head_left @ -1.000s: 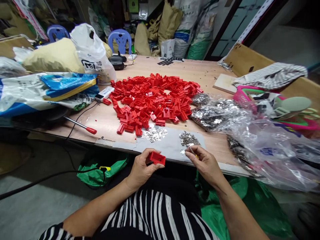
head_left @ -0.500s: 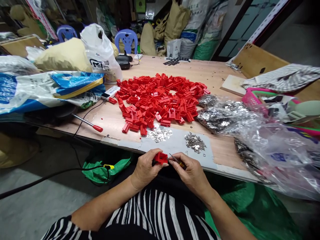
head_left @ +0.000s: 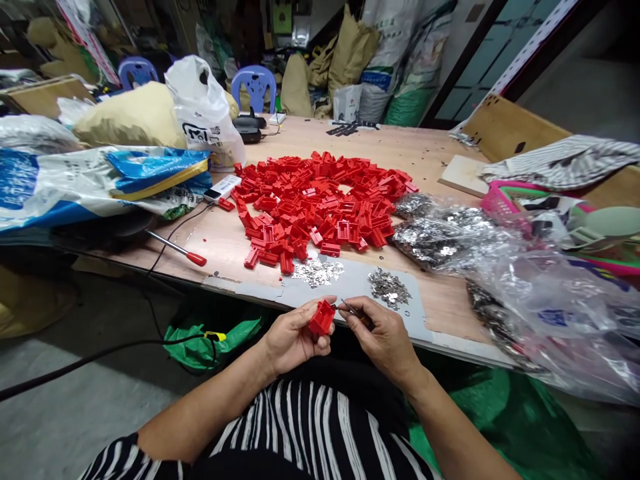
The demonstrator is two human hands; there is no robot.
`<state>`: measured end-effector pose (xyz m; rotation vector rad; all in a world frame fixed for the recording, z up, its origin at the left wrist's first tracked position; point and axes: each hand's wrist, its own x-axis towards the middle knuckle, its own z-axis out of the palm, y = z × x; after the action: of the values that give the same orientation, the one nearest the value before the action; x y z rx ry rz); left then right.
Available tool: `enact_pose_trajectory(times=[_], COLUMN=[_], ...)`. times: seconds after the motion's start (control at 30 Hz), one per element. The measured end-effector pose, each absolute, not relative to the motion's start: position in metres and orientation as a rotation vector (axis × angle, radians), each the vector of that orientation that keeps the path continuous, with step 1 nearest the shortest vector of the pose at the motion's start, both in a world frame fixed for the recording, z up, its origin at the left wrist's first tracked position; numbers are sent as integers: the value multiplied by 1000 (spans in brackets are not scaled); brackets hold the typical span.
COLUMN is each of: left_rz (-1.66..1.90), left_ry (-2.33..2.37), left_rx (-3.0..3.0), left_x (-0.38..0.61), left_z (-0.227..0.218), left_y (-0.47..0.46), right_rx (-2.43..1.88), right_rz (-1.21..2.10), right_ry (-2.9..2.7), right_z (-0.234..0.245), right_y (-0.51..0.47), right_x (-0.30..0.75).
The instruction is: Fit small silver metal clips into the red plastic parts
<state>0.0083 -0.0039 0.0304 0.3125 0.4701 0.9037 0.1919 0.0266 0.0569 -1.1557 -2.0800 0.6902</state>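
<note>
My left hand is closed on a small red plastic case, tilted with its hollow side up, just off the table's front edge. My right hand grips a small screwdriver with a thin metal shaft and a dark and yellowish handle. Its tip side points toward the case; a tiny part between fingertips and case is too small to make out. Beyond my hands, a pile of shiny flat metal pieces and a pile of darker small metal parts lie on a grey mat.
A large heap of red plastic cases covers the table's middle. Clear bags of metal parts and a pink basket stand at the right. At the left lie sacks, a white device with a cable, and a red-tipped lever.
My left hand has turned the red case, tilting it, and its fingers have opened out somewhat beneath. My right hand stays close by with the screwdriver, its shaft now lying flatter.
</note>
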Motion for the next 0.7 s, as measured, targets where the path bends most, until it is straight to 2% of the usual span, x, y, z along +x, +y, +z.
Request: enact_pose_trajectory(times=[0.37, 0.7], left_rz=[850, 838], left_ry=[497, 508], left_rx=[296, 268], left_x=[14, 15], left_z=[29, 30], left_y=[-5, -6], right_rx=[-964, -1078], right_rz=[743, 1077], right_ry=[-2262, -2150], right_z=[61, 65], right_y=[30, 30], right_x=[194, 195])
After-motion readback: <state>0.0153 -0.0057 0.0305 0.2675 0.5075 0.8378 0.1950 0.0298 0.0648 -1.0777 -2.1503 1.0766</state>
